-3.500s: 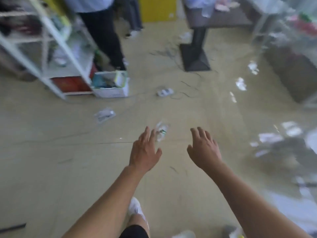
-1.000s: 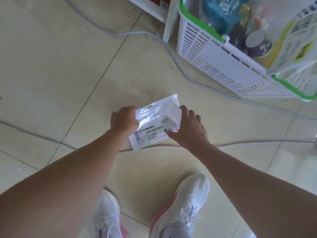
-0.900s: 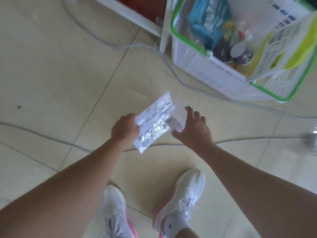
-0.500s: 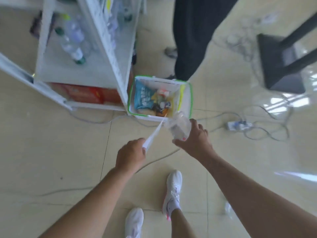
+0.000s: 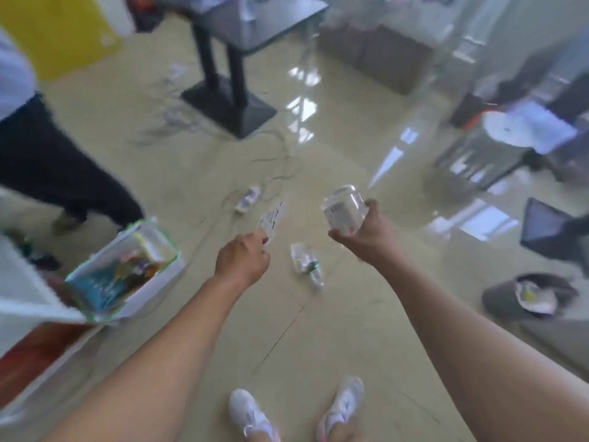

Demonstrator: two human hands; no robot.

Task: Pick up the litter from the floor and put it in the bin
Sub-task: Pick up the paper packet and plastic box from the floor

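Looking down through the head view, we find both hands full above the floor (image 5: 318,346). Our left hand (image 5: 242,260) pinches a flat clear packet (image 5: 272,218) by its near edge, fingers curled tight, and the packet stands up and away from us. Our right hand (image 5: 366,234) is wrapped round a clear plastic cup (image 5: 344,210), fingers curled beneath it. Neither hold has slack and neither hand has a finger free.

A crushed bottle (image 5: 306,263) lies on the floor, and we take it as our marker. The 2 hands hang above it, the left just to its left and the right up to its right, so it sits between them and a little nearer the left. Its long axis runs away from us, the near end angled slightly rightward.

A white basket (image 5: 156,287) with a green rim stands left of the bottle. A grey bin (image 5: 500,301) sits well to the right of it. We judge the grey bin to be the target, which puts the right hand and its cup on the nearer side. The bottle, we think, must wait until a hand is emptied.
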